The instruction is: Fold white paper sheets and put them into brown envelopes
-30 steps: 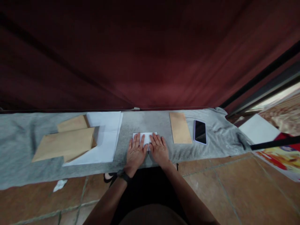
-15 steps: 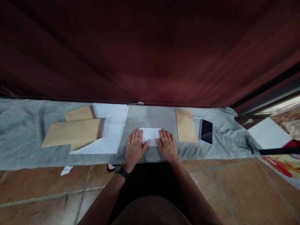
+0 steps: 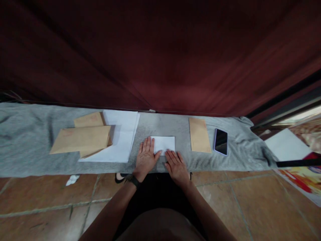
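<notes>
A small folded sheet of white paper point(image 3: 164, 143) lies flat on the grey cloth in front of me. My left hand point(image 3: 145, 157) rests flat across its left edge, fingers stretched forward and thumb along the near side. At the near right corner, the fingertips of my right hand point(image 3: 177, 166) touch the paper's front edge, with the fingers extended. A brown envelope point(image 3: 200, 135) lies to the right of the paper. To the left, several brown envelopes point(image 3: 82, 139) overlap larger white sheets point(image 3: 122, 144).
A phone point(image 3: 221, 142) lies right of the single envelope. The grey cloth point(image 3: 165, 124) covers a long narrow surface backed by a dark red curtain point(image 3: 160, 73). A white scrap point(image 3: 72, 179) is on the tiled floor point(image 3: 50, 194). At far right stands a dark bar point(image 3: 298, 163).
My hands have spread apart, uncovering the middle of the folded paper. My right hand has then slid back toward me to its near edge. The camera view has shifted slightly.
</notes>
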`<state>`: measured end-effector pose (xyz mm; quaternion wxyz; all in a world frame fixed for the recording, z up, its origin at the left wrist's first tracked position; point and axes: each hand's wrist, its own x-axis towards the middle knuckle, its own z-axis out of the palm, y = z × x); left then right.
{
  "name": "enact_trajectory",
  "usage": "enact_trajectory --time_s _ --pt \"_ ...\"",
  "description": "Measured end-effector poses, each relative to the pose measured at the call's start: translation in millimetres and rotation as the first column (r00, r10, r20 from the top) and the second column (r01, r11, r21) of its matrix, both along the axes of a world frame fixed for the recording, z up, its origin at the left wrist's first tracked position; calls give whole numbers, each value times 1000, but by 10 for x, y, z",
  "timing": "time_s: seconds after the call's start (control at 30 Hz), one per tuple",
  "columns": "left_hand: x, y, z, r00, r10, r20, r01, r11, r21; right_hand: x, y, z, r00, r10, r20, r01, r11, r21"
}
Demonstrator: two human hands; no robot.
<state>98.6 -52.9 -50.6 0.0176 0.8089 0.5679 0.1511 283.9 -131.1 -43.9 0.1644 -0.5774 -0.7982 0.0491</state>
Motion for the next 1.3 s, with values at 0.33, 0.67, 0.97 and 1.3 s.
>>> enact_trajectory --time_s 0.33,0.67,0.97,1.3 --pt "-64 -67 -3 998 63 24 -63 998 0 181 -167 -39 996 -85 29 85 996 -1" --pt "-216 -224 90 991 109 80 -116 990 86 188 -198 -76 996 -91 12 91 995 40" --pt "361 -238 123 948 -319 -9 318 947 -33 180 -196 -48 996 -92 -7 92 994 53" --pt "87 -30 -4 994 -105 -41 105 994 -12 73 -13 38 987 -139 -83 142 990 24"
